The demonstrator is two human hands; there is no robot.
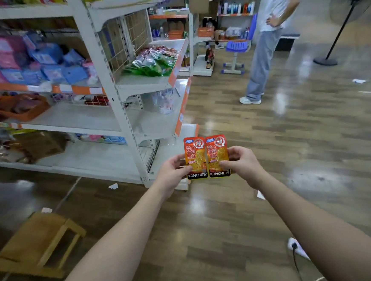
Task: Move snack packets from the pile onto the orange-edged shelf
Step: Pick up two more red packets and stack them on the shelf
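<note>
Two orange-red snack packets marked KONCHEW stand upright side by side in front of me. My left hand (173,172) pinches the left packet (195,155) at its lower left edge. My right hand (241,163) pinches the right packet (217,152) at its lower right. Both packets hang in the air in front of the low end of the white rack. Up and to the left, the orange-edged shelf (177,67) carries a pile of green, silver and red snack packets (151,62).
The white rack has more orange-edged shelves below (183,109) and blue and pink packs at left (32,61). A wooden stool (39,242) stands on the floor at lower left. A person (265,41), a blue chair (238,47) and a standing fan (348,16) are at the far right.
</note>
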